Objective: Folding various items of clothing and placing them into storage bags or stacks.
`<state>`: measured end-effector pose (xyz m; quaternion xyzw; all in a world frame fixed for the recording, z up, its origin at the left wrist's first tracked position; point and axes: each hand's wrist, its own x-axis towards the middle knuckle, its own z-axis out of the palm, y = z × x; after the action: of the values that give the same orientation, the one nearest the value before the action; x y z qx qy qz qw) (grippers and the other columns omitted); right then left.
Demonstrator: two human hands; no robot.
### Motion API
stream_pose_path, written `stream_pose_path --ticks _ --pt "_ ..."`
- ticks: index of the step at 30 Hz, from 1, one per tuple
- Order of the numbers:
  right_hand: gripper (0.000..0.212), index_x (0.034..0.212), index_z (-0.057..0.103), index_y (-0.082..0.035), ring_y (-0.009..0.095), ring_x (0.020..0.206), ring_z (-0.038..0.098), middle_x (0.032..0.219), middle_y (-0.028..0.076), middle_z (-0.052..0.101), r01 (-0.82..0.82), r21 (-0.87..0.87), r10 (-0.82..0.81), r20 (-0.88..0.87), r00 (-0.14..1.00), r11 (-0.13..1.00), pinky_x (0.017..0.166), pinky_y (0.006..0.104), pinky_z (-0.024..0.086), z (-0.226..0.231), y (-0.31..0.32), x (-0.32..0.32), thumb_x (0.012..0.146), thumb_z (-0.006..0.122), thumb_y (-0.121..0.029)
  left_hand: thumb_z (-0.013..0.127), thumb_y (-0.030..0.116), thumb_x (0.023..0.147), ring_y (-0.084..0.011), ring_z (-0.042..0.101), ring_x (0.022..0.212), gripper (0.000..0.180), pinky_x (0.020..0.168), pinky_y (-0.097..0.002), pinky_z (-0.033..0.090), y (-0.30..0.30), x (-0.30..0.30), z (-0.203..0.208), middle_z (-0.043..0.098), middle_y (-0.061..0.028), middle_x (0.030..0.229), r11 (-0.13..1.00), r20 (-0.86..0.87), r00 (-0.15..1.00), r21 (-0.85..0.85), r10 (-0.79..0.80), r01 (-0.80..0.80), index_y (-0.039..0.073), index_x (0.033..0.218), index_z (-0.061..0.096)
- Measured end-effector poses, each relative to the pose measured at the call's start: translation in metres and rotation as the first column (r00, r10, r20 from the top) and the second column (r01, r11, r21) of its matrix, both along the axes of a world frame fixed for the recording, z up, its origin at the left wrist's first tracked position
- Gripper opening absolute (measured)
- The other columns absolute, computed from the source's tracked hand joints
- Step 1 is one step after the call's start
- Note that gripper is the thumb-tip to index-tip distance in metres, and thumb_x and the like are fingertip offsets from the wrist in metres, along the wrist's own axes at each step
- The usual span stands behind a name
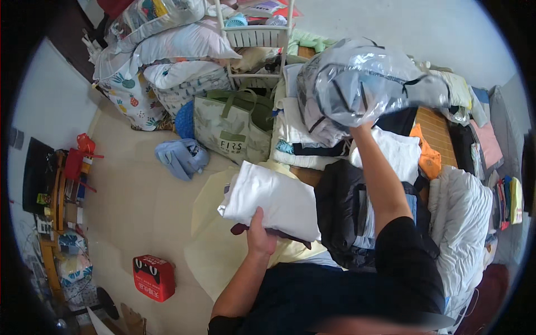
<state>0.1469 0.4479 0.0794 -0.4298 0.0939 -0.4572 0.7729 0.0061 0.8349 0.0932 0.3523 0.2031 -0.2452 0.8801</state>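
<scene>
My left hand grips a stack of folded clothes, a white garment on top with a dark maroon piece under it, held over a pale yellow sheet. My right hand is raised and mostly hidden behind a clear plastic bag with grey and dark clothing inside, which it holds up over the bed. Below my right forearm lies a black garment and a white folded piece.
The bed carries piles of folded clothes, an orange item and a white duvet. A green-and-cream tote bag, a blue backpack, stacked pillows, a white rack and a red box stand on the floor.
</scene>
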Motion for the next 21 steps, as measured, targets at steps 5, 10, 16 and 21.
stream_pose_path --ticks 5,10,16,21 --pt "0.053 0.125 0.052 -0.008 0.033 0.111 0.050 0.122 0.016 0.052 0.000 -0.975 -0.646 -0.147 0.749 0.222 0.097 0.0431 0.038 0.049 -0.014 0.014 0.077 0.066 -0.027 0.046 0.029 0.095 -0.0289 0.047 0.120 0.049 0.102 -0.0452 0.036 0.002 0.016 -0.005 0.046 -0.0130 0.131 0.999 -0.034 0.999 -0.010 -0.033 0.032 0.002 0.134 0.034" --pt "0.037 0.124 0.051 -0.006 0.038 0.113 0.051 0.124 0.019 0.054 -0.456 -0.876 -0.976 0.069 0.209 -0.160 0.098 0.0430 0.040 0.094 -0.095 0.073 0.093 0.039 -0.022 0.046 0.028 0.095 -0.0292 0.046 0.121 0.050 0.104 -0.0448 0.034 -0.012 0.041 0.003 0.046 -0.0137 0.132 0.997 -0.080 0.994 -0.030 -0.078 0.076 0.001 0.136 0.033" --pt "0.069 0.125 0.054 -0.006 0.040 0.124 0.043 0.131 0.024 0.048 -0.111 -0.865 -0.859 -0.500 0.108 0.490 0.103 0.0438 0.034 0.158 -0.162 0.123 0.086 0.039 -0.062 0.048 0.027 0.094 -0.0289 0.047 0.120 0.048 0.103 -0.0461 0.035 -0.069 0.086 0.014 0.048 -0.0133 0.129 0.979 -0.005 0.995 -0.183 -0.097 0.095 0.002 0.134 0.036" --pt "0.066 0.129 0.050 -0.004 0.035 0.127 0.042 0.136 0.020 0.045 -0.099 -0.843 -0.844 -0.535 0.044 0.529 0.104 0.0410 0.033 0.150 -0.193 0.133 0.090 0.035 -0.056 0.052 0.032 0.093 -0.0288 0.046 0.120 0.052 0.101 -0.0470 0.036 -0.174 0.136 0.018 0.050 -0.0112 0.128 0.892 -0.046 0.986 -0.435 -0.159 0.124 0.005 0.135 0.037"
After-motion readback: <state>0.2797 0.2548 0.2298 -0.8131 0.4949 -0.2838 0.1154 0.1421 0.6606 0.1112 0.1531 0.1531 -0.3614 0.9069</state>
